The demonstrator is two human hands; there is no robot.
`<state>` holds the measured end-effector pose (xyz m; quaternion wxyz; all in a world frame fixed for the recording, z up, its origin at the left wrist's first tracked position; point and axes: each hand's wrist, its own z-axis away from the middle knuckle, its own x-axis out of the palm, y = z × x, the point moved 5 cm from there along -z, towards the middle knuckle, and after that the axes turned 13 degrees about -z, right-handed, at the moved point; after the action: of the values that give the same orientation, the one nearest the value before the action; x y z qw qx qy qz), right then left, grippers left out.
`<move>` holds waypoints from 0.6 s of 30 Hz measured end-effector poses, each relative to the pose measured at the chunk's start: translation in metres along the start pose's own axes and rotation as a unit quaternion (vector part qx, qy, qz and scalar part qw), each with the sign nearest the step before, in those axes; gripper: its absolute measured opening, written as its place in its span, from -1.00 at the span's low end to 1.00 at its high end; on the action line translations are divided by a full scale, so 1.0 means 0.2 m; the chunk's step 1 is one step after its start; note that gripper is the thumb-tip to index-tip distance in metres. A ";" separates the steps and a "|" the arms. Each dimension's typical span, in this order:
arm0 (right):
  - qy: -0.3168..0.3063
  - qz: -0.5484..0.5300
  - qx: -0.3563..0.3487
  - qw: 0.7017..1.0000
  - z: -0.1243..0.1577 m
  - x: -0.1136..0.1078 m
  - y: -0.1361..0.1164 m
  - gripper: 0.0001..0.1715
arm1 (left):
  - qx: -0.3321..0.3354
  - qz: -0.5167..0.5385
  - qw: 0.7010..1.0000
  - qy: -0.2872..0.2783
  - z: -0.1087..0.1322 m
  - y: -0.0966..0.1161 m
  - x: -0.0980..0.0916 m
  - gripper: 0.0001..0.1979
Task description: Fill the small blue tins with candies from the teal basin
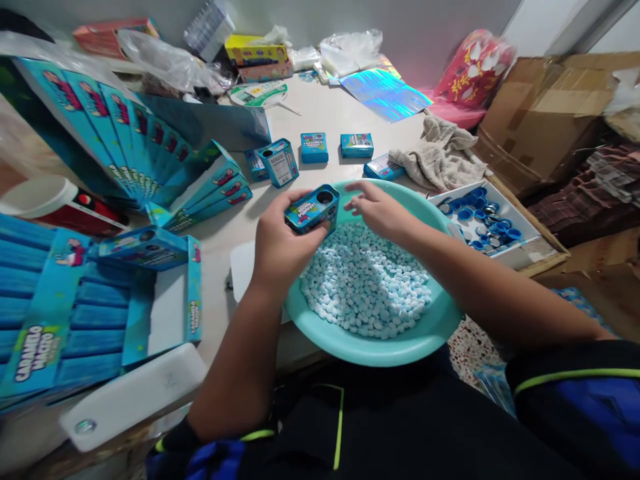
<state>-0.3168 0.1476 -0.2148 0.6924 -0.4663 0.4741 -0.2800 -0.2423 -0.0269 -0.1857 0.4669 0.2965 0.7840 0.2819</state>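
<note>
My left hand (pixel 283 243) grips a small blue candy tin (pixel 313 208) with a round hole on top, held over the teal basin (pixel 425 333). The basin is filled with small pale blue candies (pixel 365 283). My right hand (pixel 377 210) hovers just right of the tin above the candies, fingers bunched toward the tin's hole; whether it holds candy I cannot make out.
Several small blue tins (pixel 314 148) stand on the table behind the basin. A white tray of blue caps (pixel 480 220) sits to the right, beside a grey cloth (pixel 440 157). Blue display boxes (pixel 75 313) and fanned cartons (pixel 135 147) fill the left. Cardboard boxes (pixel 545 113) stand at right.
</note>
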 end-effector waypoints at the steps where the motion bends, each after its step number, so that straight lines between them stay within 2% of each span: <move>1: -0.023 0.060 0.035 0.997 0.00 0.03 0.03 -0.44 | -0.006 0.009 1.000 0.018 0.00 -0.01 0.00 -0.49; 2: -0.058 0.121 0.057 0.989 0.01 0.07 0.05 -0.41 | -0.010 0.017 0.999 0.034 -0.01 -0.03 -0.01 -0.47; 4: -0.155 0.205 0.055 0.965 0.06 0.18 0.08 -0.23 | -0.017 0.027 0.998 0.054 -0.01 -0.06 -0.01 -0.43; 7: -0.280 0.193 -0.024 0.940 0.14 0.31 0.08 0.05 | -0.018 0.021 0.998 0.055 -0.01 -0.08 0.01 -0.44; 10: -0.352 0.154 -0.093 0.919 0.21 0.36 0.06 0.21 | -0.006 0.015 0.999 0.041 -0.01 -0.06 0.02 -0.48; 13: -0.411 0.167 -0.137 0.886 0.27 0.38 0.04 0.36 | 0.003 0.005 0.999 0.032 0.00 -0.03 0.01 -0.51; 15: -0.444 0.187 -0.138 0.865 0.29 0.39 0.02 0.38 | -0.004 0.009 1.000 0.026 0.00 -0.01 0.01 -0.51; 18: -0.495 0.213 -0.083 0.838 0.30 0.40 0.02 0.31 | -0.020 0.028 0.999 0.007 0.01 -0.01 0.01 -0.50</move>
<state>-0.2298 0.1058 -0.2426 0.8363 -0.4856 0.1767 0.1830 -0.2421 -0.0261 -0.1888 0.4595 0.3072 0.7726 0.3125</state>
